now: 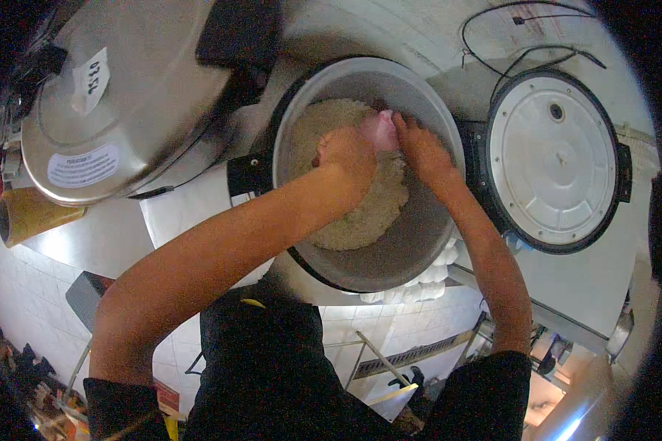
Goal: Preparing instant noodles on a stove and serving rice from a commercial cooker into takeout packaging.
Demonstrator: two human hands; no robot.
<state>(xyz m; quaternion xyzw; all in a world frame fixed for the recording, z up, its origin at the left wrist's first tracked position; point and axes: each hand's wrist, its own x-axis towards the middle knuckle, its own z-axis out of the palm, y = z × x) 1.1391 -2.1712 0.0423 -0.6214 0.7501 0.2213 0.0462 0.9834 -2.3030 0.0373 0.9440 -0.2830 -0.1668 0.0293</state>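
Both hands reach into the metal inner pot (pixel 425 262) of a rice cooker, whose hinged lid lies open at the right. A mound of rice (pixel 358 226) fills the left and middle of the pot. My left hand (pixel 348 157) is curled over the rice, against a pink object (pixel 384 131), perhaps a cup or a cloth. My right hand (pixel 422 149) touches the right side of the pink object with its fingertips. The left hand's fingers are mostly hidden, and the pink object is partly covered and blurred.
The open lid (pixel 554 160) rests on the counter at the right, near a black cable (pixel 466 38). A large steel cooker with a closed lid (pixel 143 110) stands at the left, beside a brownish cylindrical container (pixel 38 218). White cloth (pixel 427 284) lies under the pot's near edge.
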